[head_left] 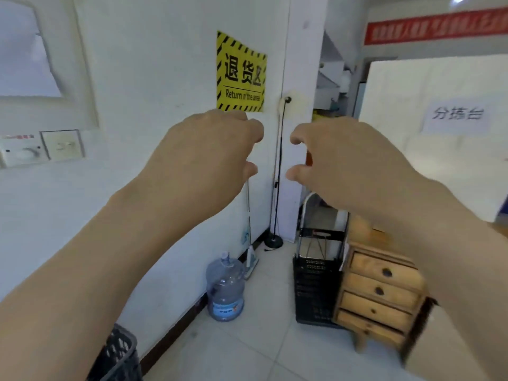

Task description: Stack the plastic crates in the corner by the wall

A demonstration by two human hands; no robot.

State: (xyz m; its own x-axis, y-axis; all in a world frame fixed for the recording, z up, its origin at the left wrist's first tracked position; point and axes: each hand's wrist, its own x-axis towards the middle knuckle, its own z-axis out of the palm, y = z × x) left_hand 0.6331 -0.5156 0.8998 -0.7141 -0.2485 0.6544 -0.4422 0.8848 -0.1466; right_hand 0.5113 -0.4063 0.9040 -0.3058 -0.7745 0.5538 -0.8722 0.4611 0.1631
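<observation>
Both hands up and empty, left hand (211, 158) and right hand (343, 163) loosely curled; black crate (316, 290) stack below the right one; another crate (121, 356) under the left forearm.

Crate (316, 292) left of drawers (380, 292)

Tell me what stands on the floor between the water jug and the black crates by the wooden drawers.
In the head view, only bare tiled floor separates the water jug from the black crates. The lamp stand base sits further back, by the wall.
</observation>
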